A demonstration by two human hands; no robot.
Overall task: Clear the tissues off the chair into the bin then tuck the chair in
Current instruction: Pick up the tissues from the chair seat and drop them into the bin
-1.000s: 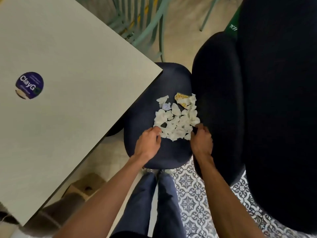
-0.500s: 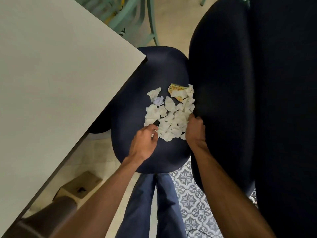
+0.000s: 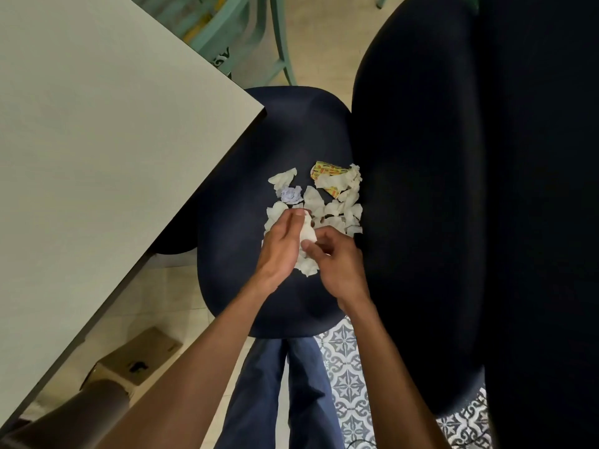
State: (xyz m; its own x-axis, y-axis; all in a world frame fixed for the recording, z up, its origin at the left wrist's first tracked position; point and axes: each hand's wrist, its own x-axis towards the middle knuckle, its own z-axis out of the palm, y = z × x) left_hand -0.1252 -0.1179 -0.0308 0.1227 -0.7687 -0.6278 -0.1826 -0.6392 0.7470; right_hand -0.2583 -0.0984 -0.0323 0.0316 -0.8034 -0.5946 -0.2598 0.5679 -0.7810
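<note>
A pile of crumpled white tissues [image 3: 327, 207] lies on the dark blue chair seat [image 3: 246, 205], along with a lilac scrap [image 3: 290, 194] and a yellow wrapper [image 3: 327, 171]. My left hand [image 3: 280, 246] and my right hand [image 3: 337, 262] meet over the near edge of the pile. A white tissue wad [image 3: 308, 234] sits between them: my left hand cups it with loosely bent fingers and my right hand's fingers curl against it. More tissue shows beneath the hands. No bin is in view.
A pale table top [image 3: 97, 157] overhangs the chair's left side. The tall dark chair back [image 3: 421, 189] rises at the right. A teal chair [image 3: 252, 37] stands beyond. A cardboard box [image 3: 139, 361] sits on the floor under the table. My legs [image 3: 278, 384] stand at the seat's front.
Both hands have come together from the pile's two sides, scooping the near tissues into a wad between them. The camera has drawn closer to the seat.
</note>
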